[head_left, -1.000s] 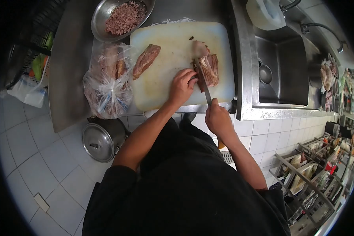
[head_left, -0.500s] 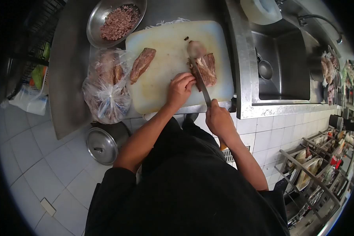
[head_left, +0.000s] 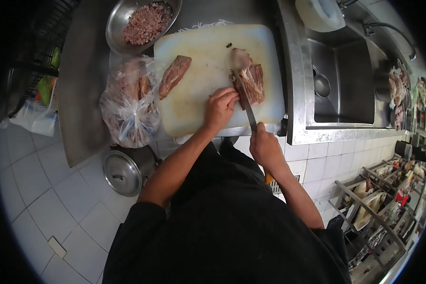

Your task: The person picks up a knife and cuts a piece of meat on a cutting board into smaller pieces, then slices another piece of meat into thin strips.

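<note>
My right hand [head_left: 266, 146] grips the handle of a long knife [head_left: 249, 106], its blade pointing away from me over sliced meat [head_left: 255, 83]. The sliced meat lies on the right side of a worn, pale cutting board [head_left: 199, 57], with a blurred pale patch over its far end. My left hand [head_left: 221, 109] has its fingers curled against the meat's left edge, beside the blade; the fingertips are partly hidden. A separate strip of meat [head_left: 175, 77] rests on the board's left side. Next to it sits a clear plastic bag [head_left: 130, 113] with more meat inside.
A metal bowl of chopped meat [head_left: 147, 23] stands at the far left of the board. To the right is a steel sink [head_left: 341, 80] with a ladle [head_left: 322, 85]. A lidded pot [head_left: 121, 173] is below the counter, and a rack [head_left: 371, 208] stands at lower right.
The view has shifted slightly, so the board and meat appear a little further right. Both hands and the knife keep nearly the same place at the meat.
</note>
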`<state>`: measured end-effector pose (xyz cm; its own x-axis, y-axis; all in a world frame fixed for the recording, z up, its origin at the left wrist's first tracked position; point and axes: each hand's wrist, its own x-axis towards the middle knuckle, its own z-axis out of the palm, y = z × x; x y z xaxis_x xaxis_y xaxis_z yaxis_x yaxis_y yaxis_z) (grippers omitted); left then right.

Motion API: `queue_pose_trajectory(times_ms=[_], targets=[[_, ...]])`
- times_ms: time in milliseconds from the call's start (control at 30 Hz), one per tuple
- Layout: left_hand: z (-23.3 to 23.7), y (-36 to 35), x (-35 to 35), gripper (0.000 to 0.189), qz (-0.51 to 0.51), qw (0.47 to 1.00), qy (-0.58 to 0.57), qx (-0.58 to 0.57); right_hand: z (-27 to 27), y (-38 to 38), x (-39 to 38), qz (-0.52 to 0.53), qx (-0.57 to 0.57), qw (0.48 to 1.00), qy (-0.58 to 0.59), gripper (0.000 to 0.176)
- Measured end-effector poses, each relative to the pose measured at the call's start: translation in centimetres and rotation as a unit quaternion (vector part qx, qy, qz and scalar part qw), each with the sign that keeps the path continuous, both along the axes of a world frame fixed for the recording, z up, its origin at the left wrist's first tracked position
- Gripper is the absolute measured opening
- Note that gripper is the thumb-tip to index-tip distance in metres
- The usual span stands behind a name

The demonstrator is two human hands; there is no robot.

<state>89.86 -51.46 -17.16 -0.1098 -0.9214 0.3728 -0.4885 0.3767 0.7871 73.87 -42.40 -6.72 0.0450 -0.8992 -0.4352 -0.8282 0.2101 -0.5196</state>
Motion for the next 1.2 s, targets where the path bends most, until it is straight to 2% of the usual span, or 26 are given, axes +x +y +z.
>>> queue_pose_trajectory(times_ms=[167, 367, 700, 800, 900, 967, 1000, 1033, 1133, 1167, 1200], targets=[[0.1, -0.2, 0.0, 0.013, 0.001, 1.000, 0.003, 0.006, -2.1, 0.0, 0.4, -0.008, -0.049, 0.999, 0.000, 0.019], [0.0, -0.2, 0.0, 0.013, 0.001, 1.000, 0.009, 0.011, -0.7, 1.2, -0.2, 0.001, -0.001, 0.999, 0.052, 0.016], [-0.4, -0.4, -0.1, 0.010, 0.001, 1.000, -0.003, -0.007, -3.4, -0.5, 0.4, 0.001, -0.034, 0.999, 0.005, 0.018], [0.4, -0.5, 0.4, 0.012, -0.024, 0.999, 0.009, 0.037, -2.8, -0.2, 0.8, -0.011, -0.006, 1.000, 0.016, 0.019], [1.2, -3.2, 0.2, 0.012, 0.010, 0.999, 0.006, -0.047, -2.8, -0.2, 0.8, -0.023, -0.003, 0.999, 0.024, 0.021], [6.3, -7.1, -1.5, 0.017, -0.004, 0.996, -0.002, -0.086, -2.7, -0.2, 0.9, -0.023, 0.003, 0.999, 0.025, 0.020], [6.6, -9.2, -2.7, 0.024, -0.040, 0.995, 0.003, -0.096, -2.6, -0.3, 0.9, -0.016, 0.005, 1.000, 0.024, 0.020], [6.7, -11.1, -4.0, 0.031, -0.072, 0.991, 0.006, -0.109, -2.7, -0.2, 0.9, -0.009, -0.002, 0.999, 0.035, 0.020], [3.3, -13.3, -6.2, 0.044, -0.147, 0.975, -0.099, -0.133, -3.4, 0.0, 0.8, -0.016, -0.028, 0.999, 0.017, 0.017], [2.0, -12.8, -6.2, 0.049, -0.157, 0.974, -0.141, -0.080, -3.4, 0.1, 0.8, -0.017, -0.026, 0.999, 0.020, 0.017], [1.9, -13.2, -6.3, 0.049, -0.156, 0.974, -0.137, -0.089, -3.2, -0.1, 0.8, -0.020, -0.023, 0.999, 0.022, 0.017]])
